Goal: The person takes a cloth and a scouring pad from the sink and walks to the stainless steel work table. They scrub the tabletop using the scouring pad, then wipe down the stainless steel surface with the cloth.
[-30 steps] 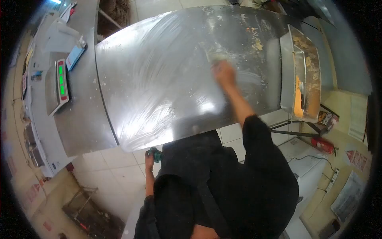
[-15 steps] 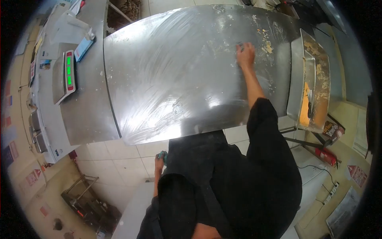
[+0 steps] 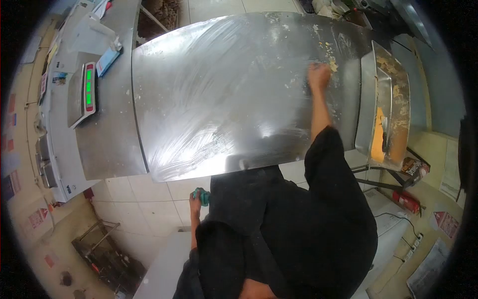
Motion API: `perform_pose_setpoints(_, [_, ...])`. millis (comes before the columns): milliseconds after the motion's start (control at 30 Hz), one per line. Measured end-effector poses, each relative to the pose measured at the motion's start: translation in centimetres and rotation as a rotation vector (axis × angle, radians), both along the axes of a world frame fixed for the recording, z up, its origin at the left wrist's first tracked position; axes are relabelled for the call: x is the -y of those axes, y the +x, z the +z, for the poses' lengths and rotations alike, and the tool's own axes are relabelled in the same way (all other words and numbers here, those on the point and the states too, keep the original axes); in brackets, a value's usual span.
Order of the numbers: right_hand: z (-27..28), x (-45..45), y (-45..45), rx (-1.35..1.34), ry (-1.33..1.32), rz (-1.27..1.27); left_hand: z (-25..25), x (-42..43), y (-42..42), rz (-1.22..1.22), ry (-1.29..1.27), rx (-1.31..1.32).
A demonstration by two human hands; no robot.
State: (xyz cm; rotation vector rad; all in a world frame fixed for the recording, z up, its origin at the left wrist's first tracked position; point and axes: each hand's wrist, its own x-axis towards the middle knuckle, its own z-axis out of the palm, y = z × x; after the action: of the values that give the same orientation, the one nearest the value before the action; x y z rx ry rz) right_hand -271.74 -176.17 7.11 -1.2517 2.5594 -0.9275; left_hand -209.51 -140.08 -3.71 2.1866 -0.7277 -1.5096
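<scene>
A steel table (image 3: 214, 94) fills the middle of the view, with whitish smears across its surface. My right hand (image 3: 319, 75) is closed on the table's right part, over something too small to make out. Beside its fingertips lie yellowish crumbs and flakes (image 3: 332, 64). Below the table's front edge, my left hand (image 3: 195, 198) hangs at my side, wrapped round a green cloth (image 3: 204, 198).
On the left counter (image 3: 112, 124) are a scale (image 3: 88, 94) with a green display and a blue box (image 3: 107, 62). A metal tray (image 3: 391, 109) holding an orange piece stands at the table's right end. A fire extinguisher (image 3: 407, 201) is at the lower right.
My right hand has moved right across the table to the yellowish crumbs, its fingers now more closed. The left hand still holds the green cloth at my side. The view has shifted slightly.
</scene>
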Motion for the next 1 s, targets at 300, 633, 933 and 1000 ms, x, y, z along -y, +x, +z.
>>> perform_pose_setpoints(300, [-4.2,-6.4,6.2,-0.213,-0.108,0.591,0.2,-0.6,-1.3,-0.2,0.168,0.081])
perform_pose_setpoints(633, [-2.4,-3.5,3.8,-0.203,0.029,0.537,-1.0,1.8,-1.6,-0.108,0.007,0.034])
perform_pose_setpoints(933, [1.2,-1.0,0.4,-0.239,0.004,0.309,0.2,0.2,-3.2,-0.073,0.071,0.068])
perform_pose_setpoints(1000, [0.9,-3.1,0.6,-0.184,0.045,0.314,-0.1,-1.1,-2.6,-0.131,0.092,0.083])
